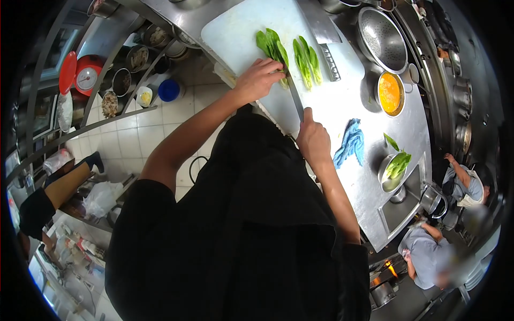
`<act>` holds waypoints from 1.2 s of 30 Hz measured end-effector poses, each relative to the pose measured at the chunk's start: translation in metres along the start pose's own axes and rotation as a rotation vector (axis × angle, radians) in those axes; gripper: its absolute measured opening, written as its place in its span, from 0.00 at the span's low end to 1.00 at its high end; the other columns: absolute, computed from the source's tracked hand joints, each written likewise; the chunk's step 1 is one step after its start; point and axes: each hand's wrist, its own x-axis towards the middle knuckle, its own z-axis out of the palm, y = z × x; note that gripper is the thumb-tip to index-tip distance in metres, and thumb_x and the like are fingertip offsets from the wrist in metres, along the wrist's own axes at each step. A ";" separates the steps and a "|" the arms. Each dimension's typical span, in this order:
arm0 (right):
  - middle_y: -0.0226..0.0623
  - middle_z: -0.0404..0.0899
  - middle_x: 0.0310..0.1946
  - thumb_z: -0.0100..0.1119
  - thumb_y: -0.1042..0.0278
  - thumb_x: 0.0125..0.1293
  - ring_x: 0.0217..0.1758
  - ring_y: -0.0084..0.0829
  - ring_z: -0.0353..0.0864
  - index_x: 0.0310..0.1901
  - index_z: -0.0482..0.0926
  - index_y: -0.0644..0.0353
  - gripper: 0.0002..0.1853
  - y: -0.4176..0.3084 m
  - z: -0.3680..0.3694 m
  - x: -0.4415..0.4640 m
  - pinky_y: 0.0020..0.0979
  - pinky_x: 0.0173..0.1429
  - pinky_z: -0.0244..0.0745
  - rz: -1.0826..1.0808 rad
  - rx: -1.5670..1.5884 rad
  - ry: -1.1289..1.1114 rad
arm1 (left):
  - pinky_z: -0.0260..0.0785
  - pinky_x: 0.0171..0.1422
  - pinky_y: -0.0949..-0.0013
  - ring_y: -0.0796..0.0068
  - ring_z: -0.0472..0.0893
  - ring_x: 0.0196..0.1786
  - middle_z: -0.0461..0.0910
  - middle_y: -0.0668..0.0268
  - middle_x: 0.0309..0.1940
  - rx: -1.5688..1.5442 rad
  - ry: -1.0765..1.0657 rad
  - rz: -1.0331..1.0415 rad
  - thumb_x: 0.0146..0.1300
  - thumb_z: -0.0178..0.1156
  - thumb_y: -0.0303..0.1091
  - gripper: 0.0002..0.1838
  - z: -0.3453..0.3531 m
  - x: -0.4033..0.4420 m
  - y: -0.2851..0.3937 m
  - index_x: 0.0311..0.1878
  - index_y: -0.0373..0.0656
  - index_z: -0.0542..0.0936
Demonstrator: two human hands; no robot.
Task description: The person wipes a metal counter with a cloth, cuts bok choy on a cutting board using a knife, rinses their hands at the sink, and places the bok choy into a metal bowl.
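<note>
A head of leafy greens lies on the white cutting board, its stem end under my left hand. The fingers of that hand are closed round the stem. My right hand is wrapped round the handle of a long knife, whose blade reaches up beside the fingertips of my left hand and touches or nearly touches the greens. Just right of the blade lie more greens, split lengthwise into pieces. A wide cleaver-like blade rests at the board's upper right.
On the steel counter are a blue cloth, a pot of orange liquid, a colander and a bowl with greens. Two people work at lower right; another person's leg shows at far left. Shelves hold bowls and a red scale.
</note>
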 end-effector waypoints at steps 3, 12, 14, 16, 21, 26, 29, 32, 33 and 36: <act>0.55 0.81 0.25 0.48 0.80 0.56 0.31 0.55 0.83 0.55 0.64 0.66 0.22 -0.001 0.000 0.005 0.50 0.37 0.78 0.001 0.019 0.000 | 0.68 0.55 0.63 0.66 0.75 0.52 0.78 0.66 0.45 -0.014 -0.044 0.000 0.52 0.56 0.20 0.12 0.000 0.000 -0.001 0.41 0.41 0.82; 0.58 0.79 0.24 0.49 0.77 0.60 0.30 0.58 0.81 0.49 0.64 0.64 0.14 -0.006 -0.001 0.031 0.52 0.37 0.76 -0.029 0.029 0.013 | 0.74 0.49 0.62 0.63 0.76 0.52 0.78 0.66 0.44 -0.124 -0.034 -0.082 0.51 0.55 0.18 0.13 0.001 -0.001 -0.002 0.40 0.39 0.81; 0.56 0.81 0.26 0.48 0.80 0.57 0.32 0.56 0.83 0.52 0.64 0.64 0.19 -0.008 -0.004 0.037 0.49 0.39 0.78 -0.014 -0.004 -0.025 | 0.75 0.49 0.62 0.64 0.76 0.52 0.78 0.66 0.43 -0.135 -0.027 -0.086 0.50 0.55 0.17 0.14 0.001 -0.001 -0.002 0.40 0.39 0.81; 0.56 0.81 0.27 0.48 0.79 0.58 0.32 0.55 0.83 0.52 0.64 0.64 0.18 -0.010 -0.004 0.048 0.48 0.39 0.78 -0.039 0.000 -0.036 | 0.74 0.49 0.62 0.64 0.76 0.52 0.78 0.66 0.43 -0.140 -0.030 -0.083 0.50 0.55 0.17 0.14 0.001 -0.001 -0.004 0.40 0.39 0.81; 0.56 0.82 0.30 0.47 0.76 0.62 0.35 0.54 0.84 0.52 0.65 0.64 0.16 -0.017 -0.002 0.091 0.48 0.41 0.80 -0.095 0.006 0.009 | 0.71 0.54 0.62 0.58 0.76 0.52 0.77 0.59 0.47 -0.183 -0.035 -0.072 0.51 0.54 0.14 0.14 0.005 0.000 -0.006 0.40 0.36 0.80; 0.56 0.82 0.34 0.46 0.73 0.64 0.41 0.54 0.84 0.51 0.66 0.64 0.14 -0.024 -0.025 0.087 0.49 0.45 0.80 -0.094 0.035 -0.048 | 0.72 0.53 0.63 0.63 0.76 0.52 0.77 0.65 0.44 -0.125 -0.018 -0.074 0.48 0.55 0.16 0.13 0.003 0.001 -0.004 0.38 0.37 0.81; 0.57 0.82 0.35 0.47 0.73 0.63 0.41 0.55 0.84 0.52 0.66 0.63 0.15 -0.011 -0.028 0.061 0.49 0.45 0.80 -0.064 0.054 -0.103 | 0.72 0.52 0.63 0.62 0.76 0.50 0.77 0.65 0.44 -0.127 -0.061 -0.075 0.48 0.55 0.16 0.13 0.004 0.000 -0.004 0.38 0.37 0.81; 0.56 0.82 0.34 0.53 0.74 0.60 0.39 0.55 0.83 0.54 0.66 0.61 0.19 0.008 -0.024 0.015 0.48 0.44 0.80 -0.066 -0.003 -0.103 | 0.72 0.50 0.63 0.61 0.76 0.48 0.77 0.64 0.43 -0.103 -0.010 -0.053 0.49 0.55 0.15 0.12 0.002 0.001 0.001 0.37 0.36 0.80; 0.55 0.82 0.33 0.54 0.75 0.58 0.37 0.55 0.83 0.55 0.65 0.61 0.21 0.015 -0.020 -0.001 0.48 0.43 0.79 -0.056 0.000 -0.092 | 0.72 0.50 0.63 0.61 0.76 0.48 0.77 0.64 0.43 -0.104 -0.012 -0.054 0.49 0.55 0.15 0.12 0.001 -0.001 0.002 0.37 0.36 0.80; 0.53 0.82 0.30 0.56 0.75 0.57 0.35 0.55 0.83 0.55 0.64 0.61 0.23 0.039 -0.005 -0.038 0.49 0.41 0.79 0.019 -0.016 -0.146 | 0.71 0.49 0.63 0.61 0.76 0.47 0.77 0.63 0.41 -0.146 -0.033 -0.011 0.49 0.55 0.15 0.11 -0.007 -0.003 -0.002 0.37 0.35 0.80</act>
